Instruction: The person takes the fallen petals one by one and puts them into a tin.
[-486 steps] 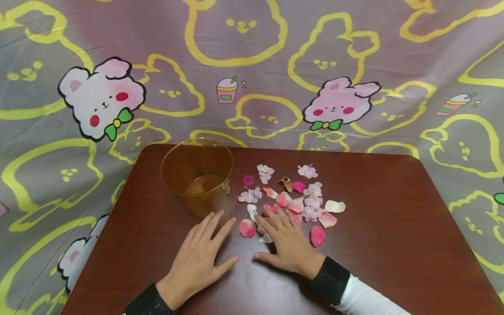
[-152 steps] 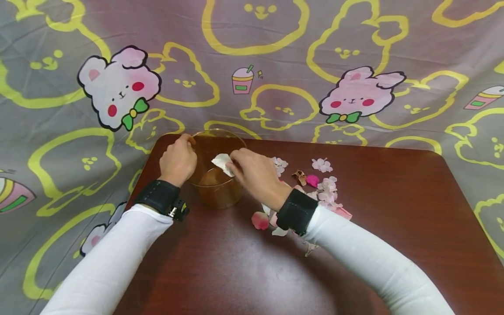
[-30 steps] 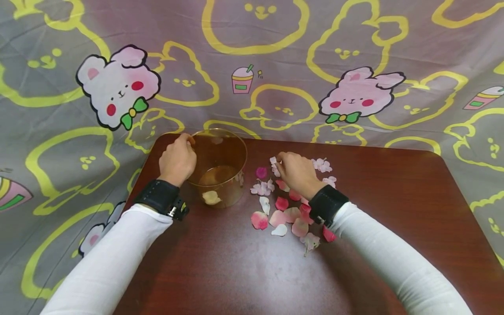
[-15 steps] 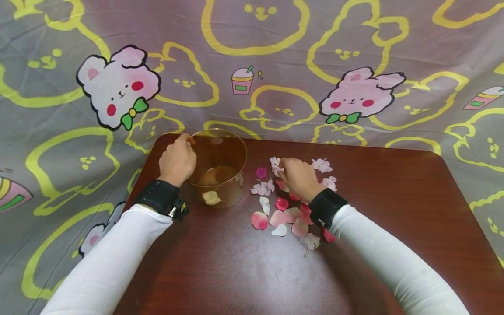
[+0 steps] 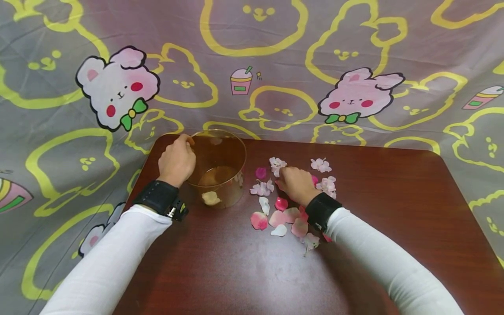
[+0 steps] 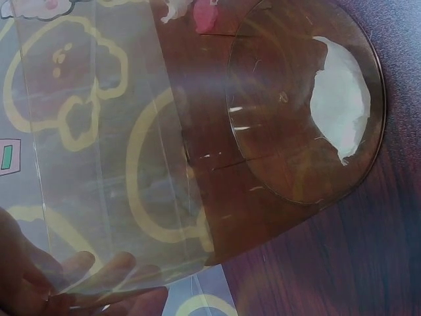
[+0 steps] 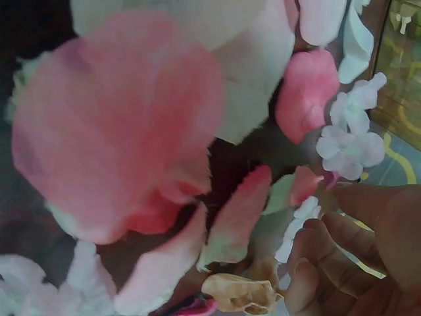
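Note:
My left hand [image 5: 177,161] grips the left rim of a see-through amber bucket [image 5: 235,153]; its fingers [image 6: 118,268] show through the plastic. A white petal [image 6: 342,99] lies inside on the bucket's bottom. My right hand [image 5: 298,184] is low over scattered petals and blossoms right of the bucket. In the right wrist view its thumb and bent fingers [image 7: 306,240] stand apart, close to a small pink-and-white petal [image 7: 304,184] and a pale blossom [image 7: 299,227]. A tan, dried-looking curled piece [image 7: 240,293] lies just beside the fingertips.
Pale pink blossoms [image 5: 262,188], a magenta petal [image 5: 261,173], pink-and-white petals [image 5: 259,221] and white petals [image 5: 279,230] lie on the brown table [image 5: 220,262]. A cartoon-print cloth [image 5: 275,65] hangs behind the table.
Earlier, both hands were spread on the table; later the right held a white petal over the bucket. Now that petal is inside. The right hand has shifted slightly nearer among the petals.

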### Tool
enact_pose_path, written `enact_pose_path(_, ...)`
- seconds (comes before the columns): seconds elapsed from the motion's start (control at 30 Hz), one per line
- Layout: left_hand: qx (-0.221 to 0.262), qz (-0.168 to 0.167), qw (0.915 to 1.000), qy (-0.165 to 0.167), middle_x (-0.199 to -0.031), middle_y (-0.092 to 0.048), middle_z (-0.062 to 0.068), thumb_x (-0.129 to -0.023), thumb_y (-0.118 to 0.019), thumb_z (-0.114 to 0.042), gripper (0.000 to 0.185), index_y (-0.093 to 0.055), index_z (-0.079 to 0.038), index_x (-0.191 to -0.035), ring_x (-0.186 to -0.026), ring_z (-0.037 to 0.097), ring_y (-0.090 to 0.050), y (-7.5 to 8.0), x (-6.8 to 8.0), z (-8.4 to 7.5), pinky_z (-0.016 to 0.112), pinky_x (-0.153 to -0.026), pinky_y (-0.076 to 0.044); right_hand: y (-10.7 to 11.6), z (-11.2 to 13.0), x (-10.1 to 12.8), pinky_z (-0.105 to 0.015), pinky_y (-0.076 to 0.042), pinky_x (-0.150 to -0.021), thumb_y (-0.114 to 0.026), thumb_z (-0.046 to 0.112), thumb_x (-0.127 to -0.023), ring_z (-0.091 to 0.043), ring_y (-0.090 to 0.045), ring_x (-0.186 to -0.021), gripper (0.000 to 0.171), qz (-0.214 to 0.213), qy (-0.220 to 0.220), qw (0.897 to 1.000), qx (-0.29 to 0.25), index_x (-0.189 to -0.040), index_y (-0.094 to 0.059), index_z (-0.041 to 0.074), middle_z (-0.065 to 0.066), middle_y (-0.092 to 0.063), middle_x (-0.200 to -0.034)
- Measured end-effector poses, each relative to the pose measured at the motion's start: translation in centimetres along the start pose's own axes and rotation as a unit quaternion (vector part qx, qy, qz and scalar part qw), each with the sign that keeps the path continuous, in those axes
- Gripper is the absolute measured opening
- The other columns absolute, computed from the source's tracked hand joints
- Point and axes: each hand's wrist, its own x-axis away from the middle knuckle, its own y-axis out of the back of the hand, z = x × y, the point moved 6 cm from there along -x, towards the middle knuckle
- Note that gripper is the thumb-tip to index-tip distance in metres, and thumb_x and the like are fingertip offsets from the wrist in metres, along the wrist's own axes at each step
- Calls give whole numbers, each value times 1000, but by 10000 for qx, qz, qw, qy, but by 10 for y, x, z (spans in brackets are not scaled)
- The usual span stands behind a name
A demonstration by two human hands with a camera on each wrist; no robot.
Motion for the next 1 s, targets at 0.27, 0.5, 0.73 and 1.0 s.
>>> enact_pose_path(0.27,17,-11,10000,16,-124,-67,26,-108,-28,-20,38,-57,-8,-129,-108,51,-65,-1,0,2,62,-85,-50,-10,-1,3,-35,-48,-55,-69,25,-95,-25,-66,-71,16,38,30,9994,347,-92,-73,10,-6,-70,-75)
enact_pose_path(0.5,23,-7,10000,-4,-124,-67,26,-108,-28,-21,38,-58,-8,-129,-108,51,-65,-1,0,1,62,-84,-50,-15,-3,3,-39,-53,-59,-68,23,-96,-26,-68,-75,15,154,-94,9994,306,-92,-74,10,-6,-72,-79)
enact_pose_path(0.73,42,-29,10000,-23,-124,-67,26,-108,-28,-20,38,-58,-9,-129,-108,51,-65,1,1,1,62,-84,-50,-18,-5,0,-40,-54,-65,-67,20,-97,-27,-67,-79,14,102,-200,9995,220,-94,-75,10,-7,-73,-81)
enact_pose_path(1.0,45,-11,10000,-8,-124,-67,26,-108,-28,-20,39,-58,-8,-129,-109,51,-65,1,1,0,62,-85,-50,-20,-6,-1,-45,-58,-69,-66,14,-97,-29,-70,-82,10,21,-189,9991,367,-95,-75,11,-9,-75,-87)
